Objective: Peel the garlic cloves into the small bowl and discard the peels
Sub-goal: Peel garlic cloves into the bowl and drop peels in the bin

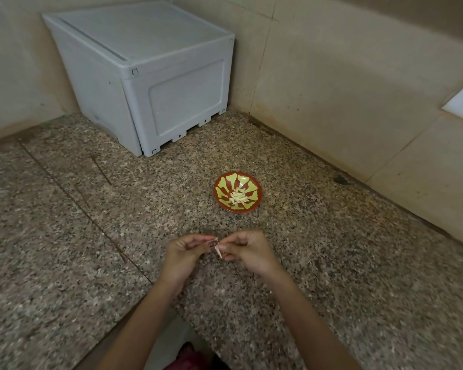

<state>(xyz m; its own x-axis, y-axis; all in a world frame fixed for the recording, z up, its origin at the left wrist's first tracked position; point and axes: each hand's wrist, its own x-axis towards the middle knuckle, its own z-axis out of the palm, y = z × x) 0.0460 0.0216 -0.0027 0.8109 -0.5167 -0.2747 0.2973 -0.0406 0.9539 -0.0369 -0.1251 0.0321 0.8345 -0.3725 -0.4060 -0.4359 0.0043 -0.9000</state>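
1 garlic clove (219, 248) is being pinched between the curled fingers of the left hand (183, 249) and right hand (246, 249); peeling is being judged underway. Just beyond the fingers, peeled cloves (237, 198) are being held in the small bowl (220, 192). Next, the skin's stripping is being called for.

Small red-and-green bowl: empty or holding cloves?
Not empty, far from full: a small pile of pale peeled garlic cloves lies in the middle of the red-and-green patterned bowl, its sloping sides bare.

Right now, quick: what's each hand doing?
Left hand: closed, pinching the garlic clove.
Right hand: closed, pinching the same garlic clove, at its peel.
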